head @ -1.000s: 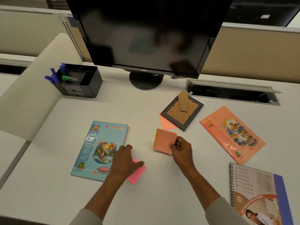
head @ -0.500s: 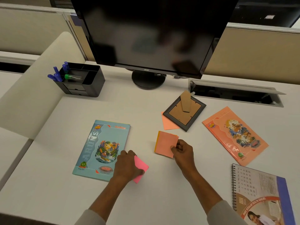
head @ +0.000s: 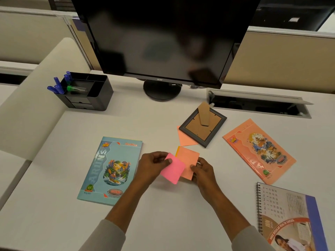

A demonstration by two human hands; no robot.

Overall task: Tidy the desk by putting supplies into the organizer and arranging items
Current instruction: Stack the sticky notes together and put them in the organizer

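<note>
The left hand (head: 152, 165) pinches a pink sticky-note pad (head: 173, 169) at its far left corner, thumb on top and the other fingers curled beneath. The right hand (head: 203, 171) grips an orange sticky-note pad (head: 188, 158) by its right edge, fingers bent around it. The two pads meet between the hands near the middle of the white desk (head: 163, 220), and the pink pad overlaps the near left part of the orange one. Whether either pad touches the desk cannot be told.

Just left of the left hand lies a blue notebook (head: 112, 171), flat with its cover up. Far left stands the black desk organizer (head: 97, 98), with blue pens (head: 58, 86) sticking out of its left compartment and a green-capped marker (head: 76, 88) lying across the top. Beyond the pads a picture frame (head: 203, 126) lies face down with its stand flap raised, and it covers part of a loose orange note (head: 185, 139). To the right lies an orange notebook (head: 259, 151), and at the near right a spiral-bound calendar (head: 290, 214). A dark monitor (head: 163, 37) stands at the far side, with an open cable hatch (head: 257, 105) to its right.
</note>
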